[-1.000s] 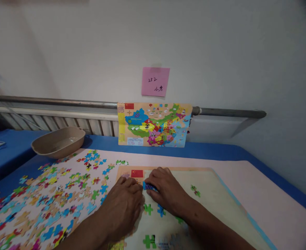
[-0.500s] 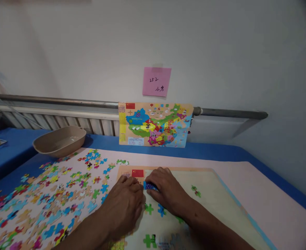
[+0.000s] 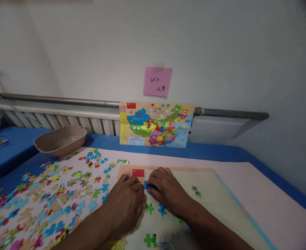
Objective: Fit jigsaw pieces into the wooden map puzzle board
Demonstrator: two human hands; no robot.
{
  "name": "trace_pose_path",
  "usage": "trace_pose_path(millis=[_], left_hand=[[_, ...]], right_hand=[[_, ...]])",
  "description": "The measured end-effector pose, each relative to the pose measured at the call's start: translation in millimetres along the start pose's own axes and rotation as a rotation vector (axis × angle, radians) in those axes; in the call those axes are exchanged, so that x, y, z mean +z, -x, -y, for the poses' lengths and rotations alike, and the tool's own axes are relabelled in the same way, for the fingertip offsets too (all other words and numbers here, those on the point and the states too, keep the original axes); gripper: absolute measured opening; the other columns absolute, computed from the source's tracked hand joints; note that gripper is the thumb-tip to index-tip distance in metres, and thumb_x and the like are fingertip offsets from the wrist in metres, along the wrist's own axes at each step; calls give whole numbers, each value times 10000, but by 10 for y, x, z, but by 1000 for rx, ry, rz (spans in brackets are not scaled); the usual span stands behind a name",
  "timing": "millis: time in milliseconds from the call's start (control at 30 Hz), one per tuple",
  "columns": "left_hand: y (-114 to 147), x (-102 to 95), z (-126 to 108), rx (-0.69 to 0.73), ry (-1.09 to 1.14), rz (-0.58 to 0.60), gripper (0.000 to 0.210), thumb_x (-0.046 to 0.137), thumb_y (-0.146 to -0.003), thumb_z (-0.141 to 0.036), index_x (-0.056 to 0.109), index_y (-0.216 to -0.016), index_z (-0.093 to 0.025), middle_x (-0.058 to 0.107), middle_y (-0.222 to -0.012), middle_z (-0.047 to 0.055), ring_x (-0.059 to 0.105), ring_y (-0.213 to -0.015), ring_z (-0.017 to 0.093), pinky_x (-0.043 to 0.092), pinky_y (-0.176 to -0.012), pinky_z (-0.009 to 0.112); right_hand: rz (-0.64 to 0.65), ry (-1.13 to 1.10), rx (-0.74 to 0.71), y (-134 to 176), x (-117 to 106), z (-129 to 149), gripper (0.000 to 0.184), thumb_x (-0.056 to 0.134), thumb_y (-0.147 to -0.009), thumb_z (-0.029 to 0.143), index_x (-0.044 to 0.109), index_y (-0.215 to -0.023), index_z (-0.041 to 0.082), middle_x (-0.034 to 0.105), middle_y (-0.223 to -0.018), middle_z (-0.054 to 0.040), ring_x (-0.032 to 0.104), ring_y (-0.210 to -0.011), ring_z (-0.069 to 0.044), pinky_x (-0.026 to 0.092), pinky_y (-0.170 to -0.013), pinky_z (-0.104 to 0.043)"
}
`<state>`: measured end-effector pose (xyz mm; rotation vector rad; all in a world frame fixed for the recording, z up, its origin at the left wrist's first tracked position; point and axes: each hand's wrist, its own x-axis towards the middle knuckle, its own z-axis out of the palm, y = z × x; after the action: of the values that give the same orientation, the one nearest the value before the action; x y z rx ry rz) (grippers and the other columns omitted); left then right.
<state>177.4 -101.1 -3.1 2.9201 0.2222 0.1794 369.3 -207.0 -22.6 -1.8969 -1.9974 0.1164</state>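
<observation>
My left hand [image 3: 124, 205] and my right hand [image 3: 165, 191] meet fingertip to fingertip on a blue puzzle piece [image 3: 148, 186], pressing it down near the top left of the puzzle board [image 3: 215, 201]. The board is pale with an orange border and a red flag [image 3: 138, 172] in its corner. A few green and blue pieces [image 3: 149, 208] lie on the board close to my wrists, and one green piece [image 3: 196, 191] lies further right. Several loose coloured pieces [image 3: 51, 201] are scattered over the pink mat [image 3: 259, 194] to the left.
A tan oval bowl [image 3: 61, 140] stands at the back left on the blue tablecloth [image 3: 210, 152]. A colourful map picture [image 3: 155, 124] leans against the wall under a pink note [image 3: 157, 81]. A metal pipe [image 3: 233, 113] and radiator run behind the table.
Both hands stay on the blue piece; the fingertips have closed in a little, hiding more of it. The view has shifted slightly.
</observation>
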Motion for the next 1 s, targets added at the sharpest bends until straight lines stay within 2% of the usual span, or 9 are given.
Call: trace_pose_path(millis=[200, 367, 467, 633, 733, 867, 1000], left_hand=[[-20, -10, 4, 0, -5, 9, 104, 586, -994, -238, 642, -915, -201, 711, -1020, 31, 575, -1071, 264, 364, -1016, 494], [-30, -13, -1, -2, -25, 33, 129, 574, -1006, -248, 653, -920, -192, 715, -1030, 49, 579, -1091, 278, 356, -1028, 509], [-31, -16, -13, 5, -31, 35, 141, 564, -1013, -240, 649, -913, -189, 716, -1016, 50, 580, -1080, 278, 361, -1007, 511], [-48, -10, -6, 8, -34, 32, 125, 583, -1002, -238, 652, -910, -188, 721, -1016, 45, 580, -1066, 275, 358, -996, 511], [-71, -7, 16, 24, -31, 0, 118, 591, -990, -241, 651, -904, -187, 720, -998, 50, 582, -1047, 271, 362, -971, 499], [-81, -12, 22, 16, -35, 0, 123, 585, -980, -231, 647, -883, -186, 717, -982, 57, 581, -1011, 269, 367, -952, 491], [-65, 1, 20, 15, -25, -14, 145, 569, -996, -237, 643, -880, -191, 713, -975, 52, 585, -996, 262, 368, -949, 483]], right_hand=[[-27, 18, 4, 8, 25, -8, 163, 849, -917, 188, 689, -942, 171, 662, -973, -32, 557, -984, -244, 333, -893, -408], [-18, 52, -67, 47, 1, 7, 83, 721, -1010, 155, 691, -935, 174, 675, -1016, -37, 552, -1006, -240, 331, -910, -413], [-25, 38, -90, 65, 15, -8, 65, 692, -1021, 125, 692, -981, 176, 690, -1050, -36, 557, -1010, -233, 337, -912, -405], [-53, -12, -23, 53, 39, -19, 101, 718, -999, 114, 681, -919, 164, 685, -948, -36, 572, -949, -229, 347, -900, -401], [-68, -46, 20, 39, 25, 1, 107, 749, -968, 93, 698, -1006, 178, 692, -978, -36, 578, -951, -232, 351, -917, -400], [-53, -34, 56, 38, 32, 8, 213, 773, -940, 81, 693, -1106, 189, 696, -1024, -51, 574, -968, -248, 357, -908, -400], [-66, -33, 72, 37, 52, -2, 238, 783, -918, 67, 677, -1094, 186, 691, -1021, -49, 565, -965, -251, 359, -913, -398]])
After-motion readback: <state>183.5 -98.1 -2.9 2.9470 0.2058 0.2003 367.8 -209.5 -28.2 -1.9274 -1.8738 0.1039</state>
